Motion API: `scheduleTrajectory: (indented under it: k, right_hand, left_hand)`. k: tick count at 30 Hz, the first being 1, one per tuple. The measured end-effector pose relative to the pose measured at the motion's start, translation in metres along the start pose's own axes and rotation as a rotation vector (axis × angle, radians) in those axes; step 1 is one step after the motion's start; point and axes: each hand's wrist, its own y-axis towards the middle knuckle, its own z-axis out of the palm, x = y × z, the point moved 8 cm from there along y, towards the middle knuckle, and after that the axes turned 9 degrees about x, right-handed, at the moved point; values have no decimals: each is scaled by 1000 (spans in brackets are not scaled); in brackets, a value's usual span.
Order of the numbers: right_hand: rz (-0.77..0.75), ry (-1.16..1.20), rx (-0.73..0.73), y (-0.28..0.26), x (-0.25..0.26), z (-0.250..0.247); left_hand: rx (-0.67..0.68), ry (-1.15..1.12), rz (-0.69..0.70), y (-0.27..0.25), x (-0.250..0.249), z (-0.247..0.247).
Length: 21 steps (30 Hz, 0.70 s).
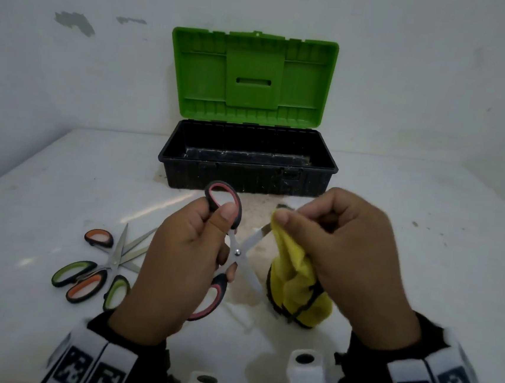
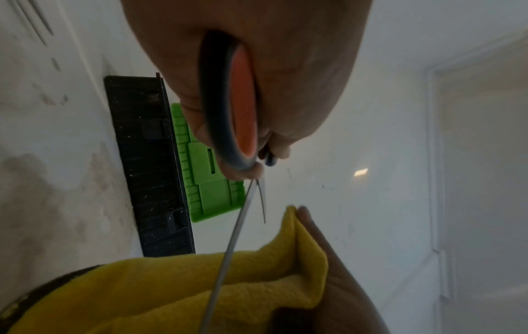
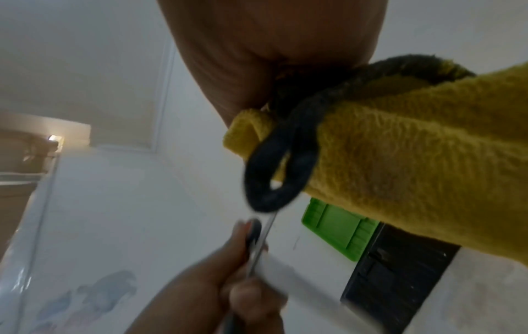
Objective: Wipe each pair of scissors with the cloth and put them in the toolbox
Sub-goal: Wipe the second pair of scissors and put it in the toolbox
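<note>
Left hand (image 1: pixel 176 264) grips pink-handled scissors (image 1: pixel 237 252), blades spread, above near tabletop (image 1: pixel 425 239). Right hand (image 1: pixel 353 253) pinches yellow cloth (image 1: pixel 294 275) over one blade. Toolbox (image 1: pixel 247 163), far centre, lid raised, nothing seen inside. Two more scissors (image 1: pixel 99 266) wait near left, unwiped.

The scissors (image 1: pixel 237 251) have shiny smooth metal blades and plastic handles. The yellow cloth (image 1: pixel 295 275) looks soft and fuzzy. The toolbox (image 1: pixel 248 160) is hard plastic, scuffed and dusty.
</note>
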Motion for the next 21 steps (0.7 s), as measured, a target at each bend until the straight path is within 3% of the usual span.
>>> scheduleTrajectory:
  k: [4, 9, 16, 21]
  right_hand:
    - [-23, -273, 22, -4, 0, 16]
    - [-15, -247, -58, 5, -6, 2]
    - [-116, -232, 193, -11, 7, 48]
    - [-62, -260, 77, -3, 4, 28]
  left_hand:
    - [-5, 11, 30, -2, -6, 4]
    - [-3, 5, 2, -1, 0, 0]
    - [-28, 35, -39, 6, 7, -3]
    - [3, -6, -19, 1, 1, 0]
